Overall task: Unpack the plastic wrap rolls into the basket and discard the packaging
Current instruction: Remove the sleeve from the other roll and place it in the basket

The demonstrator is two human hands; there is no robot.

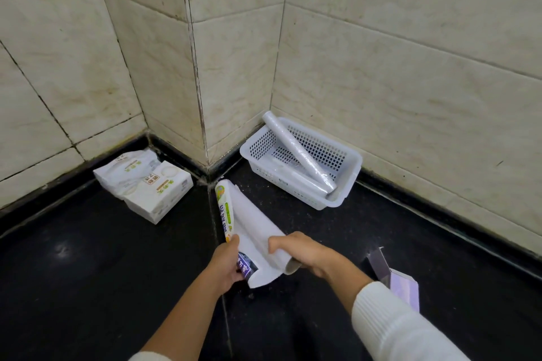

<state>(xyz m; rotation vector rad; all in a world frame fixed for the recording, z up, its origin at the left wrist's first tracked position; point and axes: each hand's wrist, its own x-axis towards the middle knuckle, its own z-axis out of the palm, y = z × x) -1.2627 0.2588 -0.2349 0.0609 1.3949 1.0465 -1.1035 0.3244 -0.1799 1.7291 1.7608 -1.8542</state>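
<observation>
Head view: both hands work a roll of plastic wrap point(281, 255) held low over the dark surface point(88, 272), just in front of the white basket point(349, 182) in the tiled corner. Left hand point(227, 265) has its grip clenched on the printed paper wrapper point(224, 211), which is peeled open into a loose curled sheet. Right hand point(302, 252) has its grip closed around the near end of the roll, where the cardboard core shows. One unwrapped roll point(299, 152) already lies slanted in the basket, its far end propped on the rim. Judgement: roll is light and stiff along its length thanks to the core, but the film skin is smooth and likely slippery; best held around the barrel near an end, not by fingertips. Wrapper is thin, limp paper; it should slide off or crumple easily and needs only a pinch. An opened purple carton point(401, 284) lies by the right sleeve, apart from the roll. Tissue packs point(146, 184) sit left, untouched.
</observation>
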